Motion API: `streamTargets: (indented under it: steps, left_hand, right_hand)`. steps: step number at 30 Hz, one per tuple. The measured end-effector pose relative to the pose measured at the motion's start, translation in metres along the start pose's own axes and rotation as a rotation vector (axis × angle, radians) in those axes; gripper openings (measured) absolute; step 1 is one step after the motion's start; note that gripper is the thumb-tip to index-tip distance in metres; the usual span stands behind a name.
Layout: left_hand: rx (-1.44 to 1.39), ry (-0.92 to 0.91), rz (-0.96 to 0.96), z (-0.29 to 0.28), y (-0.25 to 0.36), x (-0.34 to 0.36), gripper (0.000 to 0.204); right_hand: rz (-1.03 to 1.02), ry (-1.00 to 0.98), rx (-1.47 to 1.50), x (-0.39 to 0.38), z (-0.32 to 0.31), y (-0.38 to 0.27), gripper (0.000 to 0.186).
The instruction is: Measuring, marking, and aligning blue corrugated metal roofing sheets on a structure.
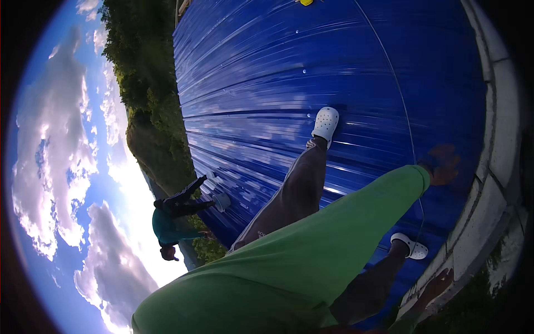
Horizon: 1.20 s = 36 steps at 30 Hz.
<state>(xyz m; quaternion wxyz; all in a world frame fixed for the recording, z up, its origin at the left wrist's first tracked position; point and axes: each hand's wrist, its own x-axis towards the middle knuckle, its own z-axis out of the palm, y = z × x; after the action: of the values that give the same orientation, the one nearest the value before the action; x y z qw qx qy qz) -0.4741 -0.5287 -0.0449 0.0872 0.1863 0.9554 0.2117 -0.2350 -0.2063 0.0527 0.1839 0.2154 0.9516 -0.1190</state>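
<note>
So the one hand [443, 164] that shows sits at the end of a long green sleeve [311, 250], reaching out over a blue corrugated metal roof [334, 67]. It's blurry, so whether the fingers are curled, spread or pinching something can't be told. Which of the person's hands it is isn't clear from this angle either, and no second hand is in sight.

A thin line [397, 94], wire or string by the look of it, runs across the roof from above the hand down past it, and the hand sits right at that line, maybe on it. Judging by how fine it looks, it would be light and floppy, easy to lose between the fingers, so a pinch close to where it lies on the sheet seems the sensible hold.

The roof itself looks stiff, glossy and probably slick. Just beside the hand, on the roof's edge, runs a pale concrete ledge [495, 183]. The person's white clogs [325, 122] stand on the sheet further in. At the roof's far edge from the hand, another person [172, 220] in teal crouches.
</note>
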Motion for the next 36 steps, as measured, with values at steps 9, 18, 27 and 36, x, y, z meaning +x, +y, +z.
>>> streamTargets:
  steps: [9, 18, 27, 36]
  left_hand:
    - [-0.144, -0.401, -0.895, -0.192, -0.253, -0.157, 0.042]
    - [-0.884, -0.861, -0.450, -0.231, -0.125, -0.180, 0.041]
    - [-0.916, -0.426, -0.511, -0.246, -0.163, -0.167, 0.048]
    - [-1.202, -0.720, -0.480, -0.244, -0.204, -0.176, 0.035]
  right_hand:
    - [-0.534, -0.554, 0.225, 0.121, 0.169, -0.435, 0.028]
    - [-1.006, -0.178, -0.043, 0.232, 0.274, -0.747, 0.034]
    - [-1.070, 0.108, -0.426, 0.302, 0.310, -0.893, 0.069]
    - [-0.949, 0.003, -0.509, 0.299, 0.323, -0.957, 0.080]
